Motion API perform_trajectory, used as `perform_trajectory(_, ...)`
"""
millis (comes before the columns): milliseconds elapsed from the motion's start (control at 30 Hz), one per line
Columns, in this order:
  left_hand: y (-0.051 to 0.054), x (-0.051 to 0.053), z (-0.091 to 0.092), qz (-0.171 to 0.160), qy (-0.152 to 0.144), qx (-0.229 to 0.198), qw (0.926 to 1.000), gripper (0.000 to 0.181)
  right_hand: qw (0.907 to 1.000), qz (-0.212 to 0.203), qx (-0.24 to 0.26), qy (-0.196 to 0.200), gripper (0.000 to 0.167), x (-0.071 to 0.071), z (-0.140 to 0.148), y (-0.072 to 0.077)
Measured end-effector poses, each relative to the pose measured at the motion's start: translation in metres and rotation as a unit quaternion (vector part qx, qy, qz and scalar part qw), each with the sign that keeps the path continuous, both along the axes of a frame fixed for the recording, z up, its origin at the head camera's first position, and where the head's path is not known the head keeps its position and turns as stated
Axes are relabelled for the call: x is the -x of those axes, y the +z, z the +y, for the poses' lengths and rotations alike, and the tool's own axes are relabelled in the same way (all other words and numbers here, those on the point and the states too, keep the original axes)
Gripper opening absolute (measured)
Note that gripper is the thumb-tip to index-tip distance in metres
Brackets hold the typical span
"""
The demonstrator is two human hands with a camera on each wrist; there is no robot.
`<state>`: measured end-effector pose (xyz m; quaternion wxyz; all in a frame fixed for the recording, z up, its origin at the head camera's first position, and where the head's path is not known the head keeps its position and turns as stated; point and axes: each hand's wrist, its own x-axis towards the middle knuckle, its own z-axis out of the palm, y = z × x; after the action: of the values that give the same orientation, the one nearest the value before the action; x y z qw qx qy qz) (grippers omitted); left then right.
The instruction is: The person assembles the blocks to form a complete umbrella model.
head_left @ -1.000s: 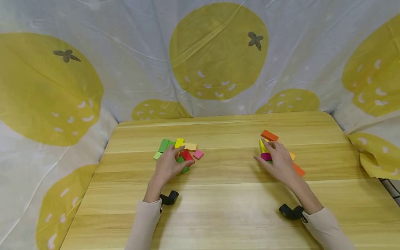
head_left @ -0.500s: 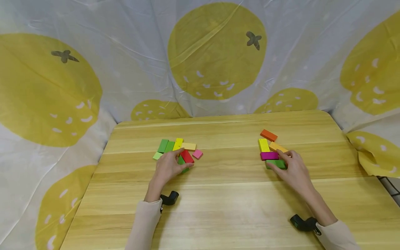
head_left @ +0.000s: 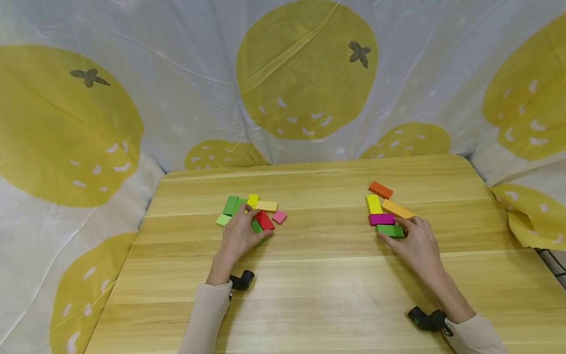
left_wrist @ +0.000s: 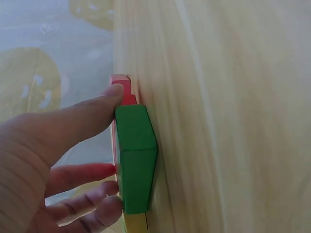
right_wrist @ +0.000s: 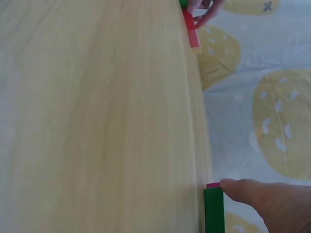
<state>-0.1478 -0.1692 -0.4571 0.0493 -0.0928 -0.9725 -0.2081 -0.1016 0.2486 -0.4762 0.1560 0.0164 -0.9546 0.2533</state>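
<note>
My left hand (head_left: 239, 236) is over a cluster of coloured blocks at left. Its thumb and index finger span a red block (head_left: 265, 221), one at each end. A green block (left_wrist: 136, 155) stands in front of its fingers in the left wrist view. At right, my right hand (head_left: 417, 243) has its thumb at the near left corner of another green block (head_left: 390, 231) and its index finger behind it. The hand covers that block's right side. A magenta block (head_left: 381, 220) lies just behind, with a yellow block (head_left: 373, 204) and a light-orange block (head_left: 397, 209) farther back.
A dark-orange block (head_left: 381, 190) lies at the back of the right group. Around the left hand are a pink block (head_left: 279, 217), a beige block (head_left: 267, 206), a yellow block (head_left: 252, 200) and several green ones. A wooden table (head_left: 318, 295) meets a patterned cloth (head_left: 305, 152) behind.
My right hand has moved right and slightly nearer, uncovering the yellow, magenta, green and light-orange blocks; an orange block at lower right is now out of sight. My left hand has barely moved.
</note>
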Motion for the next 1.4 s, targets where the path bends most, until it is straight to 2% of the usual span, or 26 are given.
perform_trajectory(267, -0.003, 0.001, 0.0, 0.016, -0.017, -0.008, 0.9997, 0.064, 0.9998, -0.017, -0.012, -0.002, 0.061, 0.0, -0.004, 0.002)
perform_trajectory(433, -0.004, 0.004, 0.001, 0.032, -0.043, -0.02, 0.9983, 0.064, 0.9981, -0.056, 0.024, 0.011, 0.061, 0.0, -0.002, 0.007)
perform_trajectory(600, -0.004, 0.004, 0.003, 0.017, -0.056, -0.035, 0.9976, 0.06, 0.9945, -0.077, 0.06, 0.04, 0.062, 0.0, 0.004, 0.007)
perform_trajectory(733, -0.004, 0.004, 0.003, 0.004, -0.056, -0.04, 0.9976, 0.059, 0.9925, -0.087, 0.07, 0.048, 0.066, -0.001, 0.008, 0.005)
perform_trajectory(900, -0.003, 0.004, 0.003, -0.001, -0.045, -0.031, 0.9985, 0.062, 0.9943, -0.092, 0.048, 0.023, 0.072, -0.003, 0.01, 0.004)
perform_trajectory(1067, -0.002, 0.004, 0.002, -0.004, -0.032, -0.022, 0.9992, 0.065, 0.9954, -0.086, 0.038, 0.018, 0.071, -0.005, 0.011, 0.004)
perform_trajectory(1267, -0.003, 0.005, 0.002, -0.016, -0.036, -0.05, 0.998, 0.064, 0.9926, -0.104, 0.056, 0.03, 0.071, -0.004, 0.01, 0.006)
perform_trajectory(1400, -0.004, 0.006, 0.002, -0.028, -0.043, -0.076, 0.9958, 0.062, 0.9913, -0.1, 0.079, 0.034, 0.071, -0.004, 0.01, 0.004)
